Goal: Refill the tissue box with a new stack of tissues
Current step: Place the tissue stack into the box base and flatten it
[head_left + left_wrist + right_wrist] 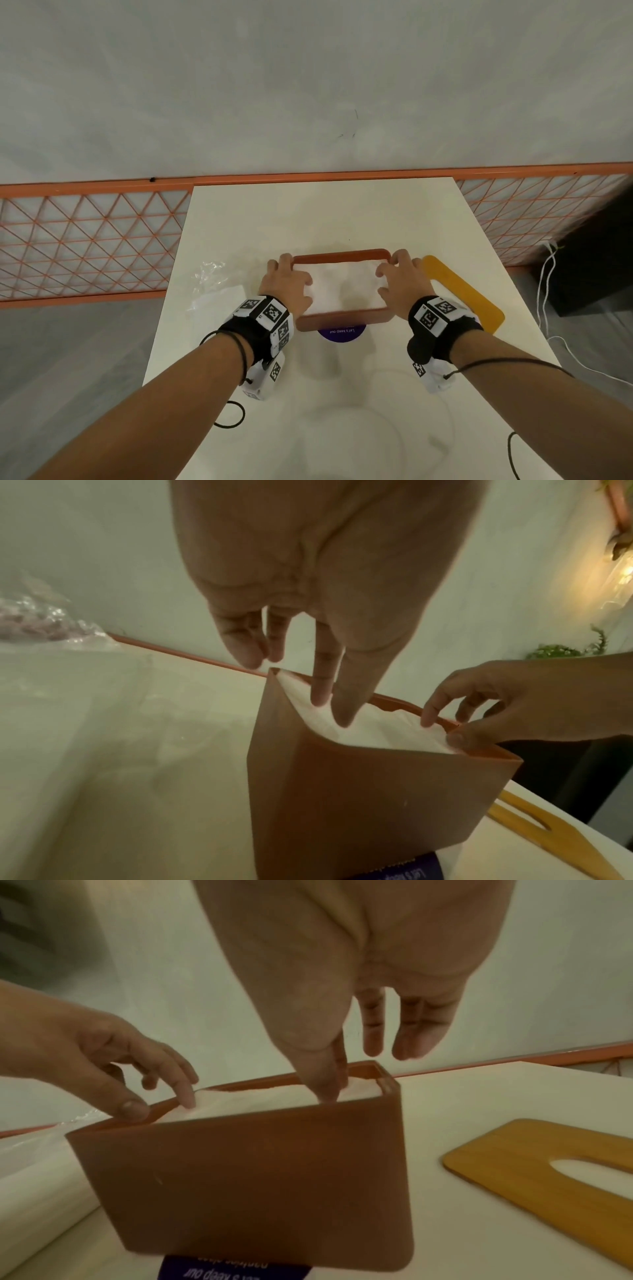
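While the brown tissue box (342, 323) stands open-topped near the middle of the white tabletop (394, 212), a white stack of tissues (342, 287) fills it almost to the rim. At the box's left end the left hand (286, 286) reaches down, its straightened fingers (322, 693) pressing onto the tissues, gripping nothing. At the right end the right hand (399, 282) does likewise, fingers (325, 1088) extended onto the stack. Just right of the box lies a yellow slotted lid (462, 294); crumpled clear plastic wrap (215, 277) lies to the left, and a purple sticker (342, 334) shows beside the box's near wall.

Brown tissue box (342, 318), white tissues (342, 287), yellow lid (459, 291)
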The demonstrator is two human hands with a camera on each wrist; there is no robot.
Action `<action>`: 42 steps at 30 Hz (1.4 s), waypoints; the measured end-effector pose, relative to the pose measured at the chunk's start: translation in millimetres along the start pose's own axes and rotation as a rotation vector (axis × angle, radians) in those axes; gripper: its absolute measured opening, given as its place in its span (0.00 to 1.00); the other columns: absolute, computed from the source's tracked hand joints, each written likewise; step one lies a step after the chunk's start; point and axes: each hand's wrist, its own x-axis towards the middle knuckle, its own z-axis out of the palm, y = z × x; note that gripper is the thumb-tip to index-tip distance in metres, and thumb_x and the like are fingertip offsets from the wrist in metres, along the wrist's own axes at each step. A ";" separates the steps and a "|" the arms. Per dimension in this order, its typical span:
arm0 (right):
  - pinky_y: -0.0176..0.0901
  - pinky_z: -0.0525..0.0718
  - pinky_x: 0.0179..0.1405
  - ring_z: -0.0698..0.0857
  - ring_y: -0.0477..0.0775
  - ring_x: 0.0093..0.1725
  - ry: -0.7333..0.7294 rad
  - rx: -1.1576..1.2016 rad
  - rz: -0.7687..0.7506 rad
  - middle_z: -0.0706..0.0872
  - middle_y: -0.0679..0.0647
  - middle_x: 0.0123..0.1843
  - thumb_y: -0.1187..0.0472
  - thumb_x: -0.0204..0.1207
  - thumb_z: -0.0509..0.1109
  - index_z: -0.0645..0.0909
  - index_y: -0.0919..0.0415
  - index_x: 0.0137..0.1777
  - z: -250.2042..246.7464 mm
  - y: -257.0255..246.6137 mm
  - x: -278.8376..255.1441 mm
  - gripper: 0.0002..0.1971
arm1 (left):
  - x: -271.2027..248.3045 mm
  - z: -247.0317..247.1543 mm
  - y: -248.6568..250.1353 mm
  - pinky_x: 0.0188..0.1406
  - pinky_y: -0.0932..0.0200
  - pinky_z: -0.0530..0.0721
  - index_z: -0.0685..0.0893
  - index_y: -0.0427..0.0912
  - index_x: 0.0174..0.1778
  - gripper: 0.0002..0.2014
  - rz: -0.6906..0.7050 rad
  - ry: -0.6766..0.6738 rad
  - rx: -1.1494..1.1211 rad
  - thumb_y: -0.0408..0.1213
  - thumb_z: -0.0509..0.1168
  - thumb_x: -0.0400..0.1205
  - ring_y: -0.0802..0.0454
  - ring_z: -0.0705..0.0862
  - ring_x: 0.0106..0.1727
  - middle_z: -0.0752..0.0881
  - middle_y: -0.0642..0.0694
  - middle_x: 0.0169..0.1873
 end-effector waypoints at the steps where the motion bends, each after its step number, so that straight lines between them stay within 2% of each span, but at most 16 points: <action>1: 0.49 0.78 0.62 0.73 0.60 0.63 0.030 -0.006 -0.013 0.70 0.55 0.69 0.57 0.78 0.69 0.79 0.52 0.66 -0.4 1.8 -1.0 0.17 | -0.7 -0.5 -1.8 0.71 0.50 0.73 0.82 0.52 0.67 0.19 0.011 0.036 0.056 0.45 0.67 0.79 0.43 0.66 0.73 0.64 0.46 0.74; 4: 0.50 0.75 0.64 0.73 0.57 0.64 0.087 0.066 -0.162 0.73 0.52 0.67 0.60 0.76 0.69 0.80 0.52 0.64 -4.2 3.6 -0.5 0.16 | -1.0 0.4 -5.1 0.69 0.49 0.69 0.79 0.53 0.69 0.20 0.099 0.116 0.140 0.44 0.65 0.80 0.46 0.67 0.73 0.65 0.48 0.74; 7: 0.50 0.72 0.66 0.72 0.55 0.70 -0.099 0.049 -0.318 0.73 0.51 0.69 0.58 0.78 0.68 0.78 0.48 0.69 -1.6 -2.0 3.1 0.19 | 0.2 7.7 -1.3 0.69 0.47 0.65 0.73 0.56 0.75 0.23 0.170 0.038 0.198 0.42 0.62 0.82 0.51 0.66 0.78 0.66 0.50 0.77; 9: 0.53 0.72 0.69 0.70 0.56 0.74 -0.202 0.003 -0.279 0.71 0.52 0.74 0.55 0.77 0.67 0.72 0.47 0.75 2.4 -3.9 8.1 0.25 | 1.5 11.7 1.1 0.70 0.44 0.63 0.71 0.57 0.77 0.25 0.175 -0.041 0.248 0.41 0.61 0.82 0.52 0.66 0.79 0.68 0.50 0.77; 12: 0.55 0.69 0.72 0.70 0.56 0.76 -0.257 -0.086 -0.220 0.68 0.52 0.78 0.53 0.76 0.68 0.64 0.47 0.79 5.2 -5.5 17.5 0.31 | 4.7 13.3 1.3 0.69 0.42 0.64 0.69 0.59 0.77 0.26 0.158 -0.116 0.287 0.40 0.61 0.81 0.52 0.69 0.78 0.70 0.50 0.76; 15: 0.58 0.61 0.74 0.71 0.52 0.75 -0.271 -0.161 -0.219 0.68 0.48 0.78 0.52 0.75 0.67 0.63 0.43 0.79 6.3 -7.8 23.6 0.32 | 9.9 10.0 1.6 0.67 0.43 0.65 0.70 0.59 0.77 0.27 0.155 -0.177 0.303 0.38 0.62 0.80 0.51 0.73 0.74 0.71 0.50 0.73; 18: 0.64 0.54 0.74 0.72 0.50 0.74 -0.294 -0.177 -0.205 0.68 0.45 0.78 0.51 0.75 0.67 0.62 0.41 0.78 7.6 -7.9 25.8 0.32 | 17.4 10.9 -1.9 0.67 0.48 0.74 0.72 0.58 0.77 0.28 0.173 -0.248 0.263 0.39 0.65 0.80 0.48 0.75 0.72 0.72 0.50 0.71; 20: 0.65 0.55 0.73 0.72 0.49 0.75 -0.314 -0.177 -0.205 0.68 0.45 0.79 0.50 0.75 0.68 0.62 0.40 0.78 5.0 -8.4 27.2 0.32 | 21.1 10.7 -5.7 0.69 0.49 0.78 0.74 0.56 0.76 0.27 0.191 -0.273 0.228 0.41 0.67 0.79 0.46 0.75 0.73 0.72 0.50 0.73; 22: 0.65 0.59 0.70 0.72 0.51 0.74 -0.305 -0.182 -0.210 0.68 0.45 0.78 0.48 0.75 0.68 0.63 0.39 0.78 -0.4 -9.3 27.3 0.31 | 22.0 8.6 -8.7 0.69 0.51 0.77 0.73 0.56 0.77 0.28 0.180 -0.272 0.189 0.41 0.66 0.79 0.46 0.76 0.72 0.70 0.49 0.74; 24: 0.63 0.62 0.67 0.74 0.52 0.71 -0.257 -0.177 -0.199 0.69 0.45 0.77 0.47 0.74 0.68 0.65 0.36 0.76 -5.4 -9.1 24.8 0.30 | 18.0 5.9 -9.2 0.72 0.49 0.71 0.71 0.60 0.78 0.28 0.201 -0.212 0.197 0.49 0.65 0.79 0.48 0.73 0.75 0.67 0.49 0.76; 27: 0.62 0.64 0.64 0.76 0.53 0.69 -0.237 -0.157 -0.174 0.70 0.46 0.76 0.47 0.74 0.66 0.66 0.34 0.74 -5.9 -7.6 17.0 0.28 | 5.1 9.0 -4.5 0.76 0.40 0.62 0.66 0.65 0.78 0.33 0.249 -0.139 0.230 0.67 0.59 0.76 0.46 0.64 0.81 0.63 0.50 0.81; 29: 0.62 0.65 0.63 0.77 0.52 0.68 -0.257 -0.153 -0.167 0.71 0.46 0.75 0.47 0.74 0.65 0.67 0.33 0.73 -1.7 -8.6 11.5 0.27 | -0.4 15.1 -3.3 0.74 0.36 0.62 0.64 0.66 0.78 0.34 0.278 -0.166 0.336 0.69 0.59 0.75 0.45 0.63 0.82 0.63 0.48 0.81; 33: 0.64 0.64 0.65 0.75 0.52 0.70 -0.278 -0.119 -0.128 0.70 0.47 0.76 0.49 0.75 0.65 0.68 0.33 0.73 4.3 -12.4 10.4 0.26 | 0.5 22.7 -10.9 0.70 0.32 0.63 0.67 0.70 0.74 0.28 0.282 -0.142 0.434 0.71 0.53 0.78 0.46 0.62 0.81 0.64 0.48 0.80; 37: 0.68 0.64 0.67 0.76 0.53 0.70 -0.332 -0.148 -0.122 0.70 0.48 0.77 0.47 0.76 0.62 0.67 0.32 0.74 0.3 -18.2 11.7 0.25 | 0.7 20.0 -8.1 0.70 0.26 0.58 0.68 0.70 0.73 0.24 0.255 -0.182 0.427 0.65 0.57 0.80 0.45 0.61 0.82 0.63 0.47 0.81; 40: 0.68 0.64 0.68 0.75 0.54 0.71 -0.241 -0.124 -0.118 0.72 0.47 0.76 0.46 0.78 0.59 0.70 0.34 0.73 -4.6 -22.2 8.3 0.22 | -5.7 18.9 -4.7 0.73 0.28 0.56 0.67 0.66 0.76 0.27 0.233 -0.140 0.337 0.53 0.63 0.80 0.47 0.61 0.83 0.61 0.47 0.82; 42: 0.68 0.64 0.68 0.74 0.53 0.71 -0.203 -0.104 -0.127 0.73 0.46 0.75 0.46 0.79 0.57 0.70 0.36 0.73 -2.2 -26.0 3.0 0.21 | -13.1 22.0 -0.6 0.73 0.30 0.58 0.67 0.66 0.76 0.27 0.247 -0.109 0.330 0.46 0.63 0.80 0.45 0.66 0.80 0.65 0.47 0.79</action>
